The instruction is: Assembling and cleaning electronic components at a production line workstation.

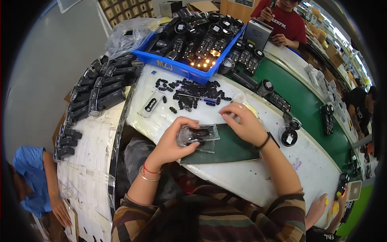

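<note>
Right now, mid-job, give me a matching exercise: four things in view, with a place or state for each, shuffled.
1. Left hand
2. Right hand
3. Blue bin
4. Green mat

A. Heaped with black devices
B. Dark bracelet at its wrist
C. Flat on the white table
D. Holding clear plastic piece

Pairs: 1-D, 2-B, 3-A, 4-C

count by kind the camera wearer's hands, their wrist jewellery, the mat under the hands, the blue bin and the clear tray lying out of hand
Hands, left hand and right hand: 2
Red cord bracelet: 1
Silver bangle: 1
Dark beaded bracelet: 1
Dark green mat: 1
Blue plastic bin: 1
Clear plastic tray: 1
Total: 8
</note>
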A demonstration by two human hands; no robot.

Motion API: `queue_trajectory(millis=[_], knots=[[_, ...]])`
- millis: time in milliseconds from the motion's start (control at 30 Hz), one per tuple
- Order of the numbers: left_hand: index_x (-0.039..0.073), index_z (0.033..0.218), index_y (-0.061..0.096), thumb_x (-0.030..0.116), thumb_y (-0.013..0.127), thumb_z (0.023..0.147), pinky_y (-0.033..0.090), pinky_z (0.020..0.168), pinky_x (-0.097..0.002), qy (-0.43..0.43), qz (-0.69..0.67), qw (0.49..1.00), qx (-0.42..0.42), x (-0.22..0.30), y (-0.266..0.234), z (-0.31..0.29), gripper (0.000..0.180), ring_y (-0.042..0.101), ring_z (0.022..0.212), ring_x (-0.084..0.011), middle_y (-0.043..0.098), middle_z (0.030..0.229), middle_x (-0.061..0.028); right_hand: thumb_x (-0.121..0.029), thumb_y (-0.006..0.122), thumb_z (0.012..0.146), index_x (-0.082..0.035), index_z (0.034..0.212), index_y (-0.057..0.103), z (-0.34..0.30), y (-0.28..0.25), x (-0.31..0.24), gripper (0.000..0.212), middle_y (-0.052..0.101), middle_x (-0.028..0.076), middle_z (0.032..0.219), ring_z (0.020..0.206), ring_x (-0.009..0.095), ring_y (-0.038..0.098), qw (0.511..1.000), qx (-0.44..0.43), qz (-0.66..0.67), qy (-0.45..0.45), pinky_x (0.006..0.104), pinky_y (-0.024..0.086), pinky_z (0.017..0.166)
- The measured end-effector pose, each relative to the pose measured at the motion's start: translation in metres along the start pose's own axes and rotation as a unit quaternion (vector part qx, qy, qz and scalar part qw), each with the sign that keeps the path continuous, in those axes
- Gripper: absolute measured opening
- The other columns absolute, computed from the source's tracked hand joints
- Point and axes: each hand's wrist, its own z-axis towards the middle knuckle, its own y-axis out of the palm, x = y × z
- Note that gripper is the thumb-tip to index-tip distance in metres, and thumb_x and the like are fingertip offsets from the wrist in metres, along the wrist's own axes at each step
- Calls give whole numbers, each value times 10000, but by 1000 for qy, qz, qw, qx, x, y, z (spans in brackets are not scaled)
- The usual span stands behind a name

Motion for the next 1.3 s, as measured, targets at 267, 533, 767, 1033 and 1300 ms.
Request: queue_trajectory(millis=[267, 533, 767, 1033, 1300], knots=[[13, 908, 608, 7, 721, 745, 476, 796, -304, -28, 232, 967, 106, -24, -28, 7, 199, 601, 871, -225, 605, 946, -87, -128, 665, 778, -137, 895, 704, 86, 45, 27, 124, 603, 11, 953, 929, 222, 557, 943, -54, -249, -213, 348, 502, 789], [-3, 999, 661, 51, 687, 807, 483, 842, -349, -14, 286, 926, 247, -28, -47, 3, 201, 627, 947, -311, 672, 1019, -145, -160, 662, 800, -83, 853, 660, 92, 40, 37, 94, 616, 38, 898, 908, 222, 573, 941, 6, -239, -238, 351, 496, 772], [70, 1166, 638, 50, 635, 813, 446, 947, -391, 126, 310, 938, -87, 9, -3, -10, 354, 566, 1118, -294, 609, 1231, -105, -46, 679, 824, -27, 920, 631, -8, -7, -16, 109, 664, 103, 871, 684, 202, 653, 990, 107, -71, -63, 287, 521, 628], [64, 1269, 574, 221, 714, 811, 377, 1013, -408, 86, 263, 952, -134, 14, 17, -14, 504, 511, 1188, -269, 593, 1244, -84, -60, 704, 749, -47, 843, 618, -54, 16, -40, 128, 631, 72, 981, 939, 281, 615, 977, 8, -121, -175, 380, 514, 778], [71, 1239, 596, 221, 721, 813, 397, 987, -397, 57, 250, 959, -117, 10, 18, -17, 469, 523, 1176, -278, 608, 1204, -100, -103, 722, 736, -60, 865, 643, -64, 23, -25, 158, 617, 75, 1046, 995, 273, 590, 962, -4, -175, -209, 373, 499, 803]])
